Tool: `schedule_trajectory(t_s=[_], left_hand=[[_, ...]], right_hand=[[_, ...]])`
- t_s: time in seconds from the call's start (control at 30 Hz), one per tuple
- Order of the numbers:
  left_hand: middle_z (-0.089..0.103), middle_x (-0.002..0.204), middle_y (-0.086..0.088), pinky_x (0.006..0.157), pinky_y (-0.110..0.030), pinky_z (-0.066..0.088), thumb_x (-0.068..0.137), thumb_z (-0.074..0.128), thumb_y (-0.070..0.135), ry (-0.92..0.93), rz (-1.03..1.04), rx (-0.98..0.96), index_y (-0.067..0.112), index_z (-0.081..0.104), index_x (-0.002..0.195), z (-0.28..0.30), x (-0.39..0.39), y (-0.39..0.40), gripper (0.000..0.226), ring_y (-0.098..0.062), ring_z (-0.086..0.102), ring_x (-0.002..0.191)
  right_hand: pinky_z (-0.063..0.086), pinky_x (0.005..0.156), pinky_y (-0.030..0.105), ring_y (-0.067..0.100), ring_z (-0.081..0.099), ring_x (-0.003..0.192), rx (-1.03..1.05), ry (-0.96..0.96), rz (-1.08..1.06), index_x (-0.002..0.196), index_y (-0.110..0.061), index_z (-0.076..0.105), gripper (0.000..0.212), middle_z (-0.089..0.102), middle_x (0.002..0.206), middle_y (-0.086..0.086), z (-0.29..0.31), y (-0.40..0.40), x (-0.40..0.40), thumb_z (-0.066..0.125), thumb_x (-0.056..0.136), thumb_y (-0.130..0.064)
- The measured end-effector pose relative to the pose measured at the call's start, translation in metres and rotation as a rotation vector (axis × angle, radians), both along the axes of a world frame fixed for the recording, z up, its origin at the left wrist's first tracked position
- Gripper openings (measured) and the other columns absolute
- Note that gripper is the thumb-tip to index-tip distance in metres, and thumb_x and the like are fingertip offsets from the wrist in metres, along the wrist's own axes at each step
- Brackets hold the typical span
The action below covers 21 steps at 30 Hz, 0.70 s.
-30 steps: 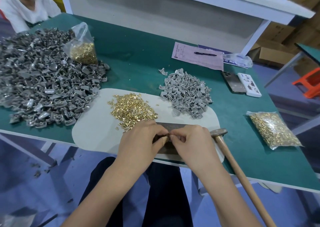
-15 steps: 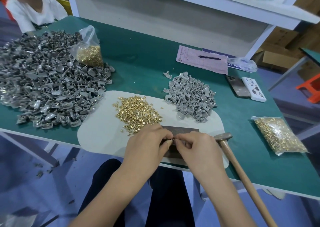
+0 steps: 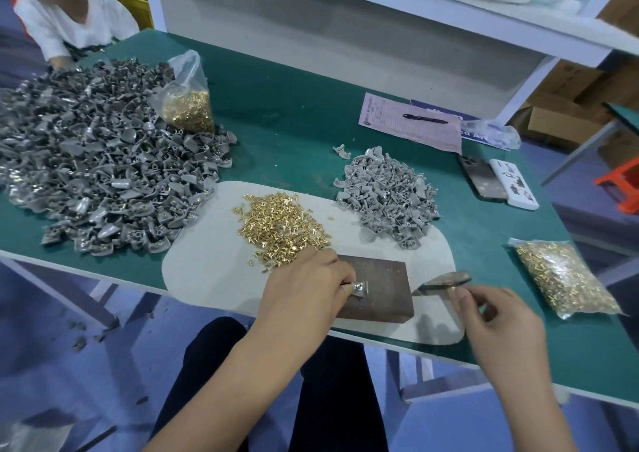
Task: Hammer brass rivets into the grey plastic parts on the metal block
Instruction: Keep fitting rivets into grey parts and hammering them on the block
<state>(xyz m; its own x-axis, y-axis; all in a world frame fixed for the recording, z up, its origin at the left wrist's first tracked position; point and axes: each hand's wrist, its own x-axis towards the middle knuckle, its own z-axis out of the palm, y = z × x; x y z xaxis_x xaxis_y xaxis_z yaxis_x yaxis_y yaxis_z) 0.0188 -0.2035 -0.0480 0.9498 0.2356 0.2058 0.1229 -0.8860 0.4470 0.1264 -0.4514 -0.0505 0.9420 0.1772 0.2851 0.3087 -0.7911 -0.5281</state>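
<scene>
Two bare hands work apart at the near edge of the green table (image 3: 304,113).

Left hand (image 3: 304,289), fingers curled, pinches a small grey plastic part (image 3: 359,288) down on the dark rectangular metal block (image 3: 380,289), wrist angled in from the near left. Right hand (image 3: 498,320), blurred, fingers loosely spread, hovers just beside the steel hammer head (image 3: 446,280); whether it touches is unclear. Loose brass rivets (image 3: 280,223) lie just beyond the block.
</scene>
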Motion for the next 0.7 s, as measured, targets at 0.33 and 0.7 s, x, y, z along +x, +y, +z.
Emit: schedule_trajectory(t_s=[0.33,0.7], left_hand=[[0.053,0.098,0.016,0.068,-0.023,0.042,0.098,0.052,0.047,-0.012,0.014,-0.021,0.039,0.065,0.105,-0.001,-0.001,0.001,0.017,-0.001,0.044,0.102],[0.053,0.093,0.017,0.061,-0.024,0.033,0.096,0.054,0.051,-0.004,0.015,0.016,0.042,0.067,0.104,-0.001,0.001,0.002,0.018,-0.001,0.044,0.098]], right_hand=[[0.051,0.07,0.045,0.026,0.057,0.092,-0.112,0.106,-0.16,0.113,-0.025,0.067,0.026,0.058,0.1,-0.003,-0.033,-0.019,-0.008,0.072,0.09,-0.036],[0.039,0.055,0.034,0.019,0.055,0.07,0.058,0.169,0.02,0.093,-0.025,0.056,0.031,0.059,0.083,-0.008,-0.006,-0.003,-0.007,0.033,0.108,-0.041]])
